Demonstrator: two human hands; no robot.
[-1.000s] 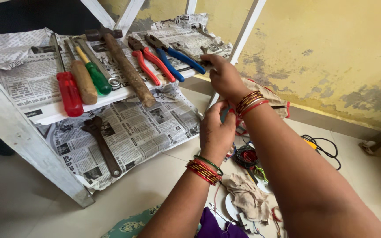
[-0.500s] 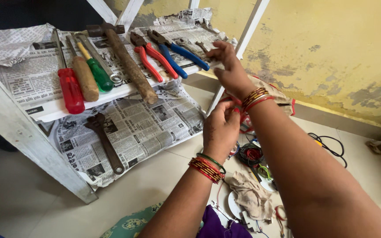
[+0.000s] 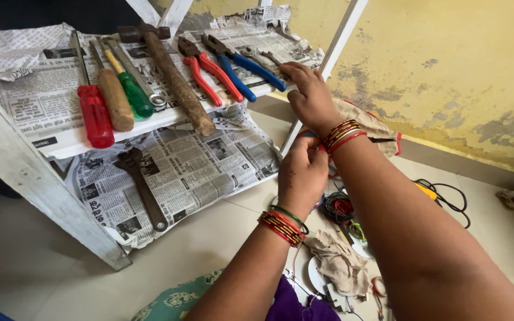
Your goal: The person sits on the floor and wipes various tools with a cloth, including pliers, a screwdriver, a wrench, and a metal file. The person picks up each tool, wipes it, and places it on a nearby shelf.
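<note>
Matt printed newspaper (image 3: 185, 172) lines the white-painted shelf (image 3: 25, 172). Upper left of the frame, the red screwdriver handle (image 3: 94, 116) is glossy plastic; the hammer (image 3: 176, 83) has a rough, worn wooden handle and dull metal head. The wrench (image 3: 141, 187) is rusty metal. Lower centre, a crumpled beige cloth (image 3: 337, 261) lies on smooth floor tiles (image 3: 209, 238).

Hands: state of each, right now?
Left hand: curled below the shelf, contents hidden; cannot tell.
Right hand: curled at the shelf edge beside the blue pliers; grasp unclear.
</note>
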